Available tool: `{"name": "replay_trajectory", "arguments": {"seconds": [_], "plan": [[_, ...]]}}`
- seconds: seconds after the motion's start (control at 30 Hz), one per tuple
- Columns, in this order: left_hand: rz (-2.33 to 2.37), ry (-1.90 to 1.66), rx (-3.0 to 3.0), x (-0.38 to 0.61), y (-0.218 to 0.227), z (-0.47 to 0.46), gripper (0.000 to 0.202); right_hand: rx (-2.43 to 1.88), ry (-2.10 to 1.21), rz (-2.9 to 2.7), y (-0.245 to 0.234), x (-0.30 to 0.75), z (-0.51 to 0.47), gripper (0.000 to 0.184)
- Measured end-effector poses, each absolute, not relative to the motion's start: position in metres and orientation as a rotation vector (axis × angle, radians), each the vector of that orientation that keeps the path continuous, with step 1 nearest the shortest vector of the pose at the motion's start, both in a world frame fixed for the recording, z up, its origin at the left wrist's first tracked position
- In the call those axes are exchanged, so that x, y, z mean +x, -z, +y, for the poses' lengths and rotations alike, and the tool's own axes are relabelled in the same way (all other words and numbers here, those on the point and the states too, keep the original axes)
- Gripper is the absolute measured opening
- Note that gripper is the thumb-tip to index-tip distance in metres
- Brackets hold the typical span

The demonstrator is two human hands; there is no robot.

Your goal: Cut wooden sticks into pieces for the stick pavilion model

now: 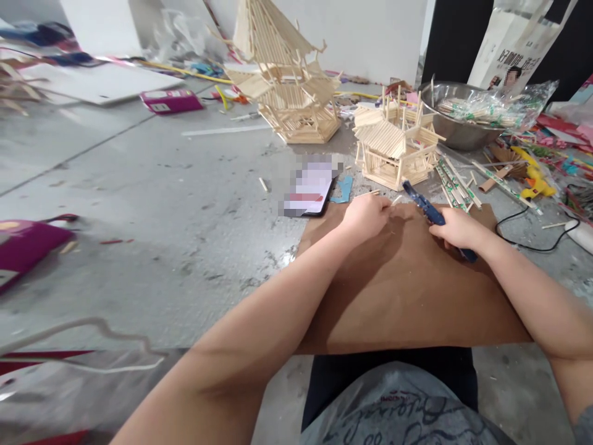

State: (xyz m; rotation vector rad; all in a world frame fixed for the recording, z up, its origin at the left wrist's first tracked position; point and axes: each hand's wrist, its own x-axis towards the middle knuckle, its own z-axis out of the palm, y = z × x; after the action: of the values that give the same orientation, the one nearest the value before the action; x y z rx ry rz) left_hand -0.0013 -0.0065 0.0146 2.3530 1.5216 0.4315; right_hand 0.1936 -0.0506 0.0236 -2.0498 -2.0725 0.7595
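My left hand (367, 216) is closed in a pinch over the back of the brown board (407, 303). A short, thin wooden stick (397, 200) pokes out at its fingertips, and its far part is hidden by the fingers. My right hand (458, 230) is wrapped round a long blue pliers-like tool (424, 204), whose dark tip points up and left; its exact kind is hard to make out. Just beyond both hands stands a small six-sided stick pavilion (393, 142), with upright posts rising above its roof.
A taller stick pagoda (296, 93) stands behind. A phone (309, 185) lies beside blue scraps (343, 189). To the right are wrapped chopsticks (456, 179), a metal bowl (467, 127), a yellow glue gun (532, 176) and a black cord (532, 247). Purple boxes (171, 101) lie left.
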Motion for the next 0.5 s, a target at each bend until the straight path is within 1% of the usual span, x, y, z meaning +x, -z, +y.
{"name": "replay_trajectory", "arguments": {"seconds": [0.07,0.13,0.23,0.33,0.4,0.5], "plan": [[1.542,-0.462,2.265,-0.005,-0.014,-0.002,0.025,-1.968,-1.063,-1.856,-0.026,0.201,-0.05,0.006],[1.611,-0.507,2.219,-0.01,-0.012,0.004,0.024,-1.902,-1.277,-1.633,-0.028,0.208,-0.049,0.008],[1.724,-0.52,2.225,-0.018,-0.006,0.014,0.025,-1.791,-1.401,-1.429,-0.033,0.215,-0.049,0.014],[1.801,-0.547,2.266,-0.024,0.002,0.022,0.024,-1.68,-1.331,-1.371,-0.037,0.22,-0.048,0.022],[1.841,-0.551,2.295,-0.026,0.005,0.025,0.025,-1.672,-1.228,-1.37,-0.039,0.223,-0.047,0.019],[1.875,-0.536,2.318,-0.027,0.007,0.027,0.027,-1.731,-0.988,-1.402,-0.038,0.231,-0.043,0.015]]}}
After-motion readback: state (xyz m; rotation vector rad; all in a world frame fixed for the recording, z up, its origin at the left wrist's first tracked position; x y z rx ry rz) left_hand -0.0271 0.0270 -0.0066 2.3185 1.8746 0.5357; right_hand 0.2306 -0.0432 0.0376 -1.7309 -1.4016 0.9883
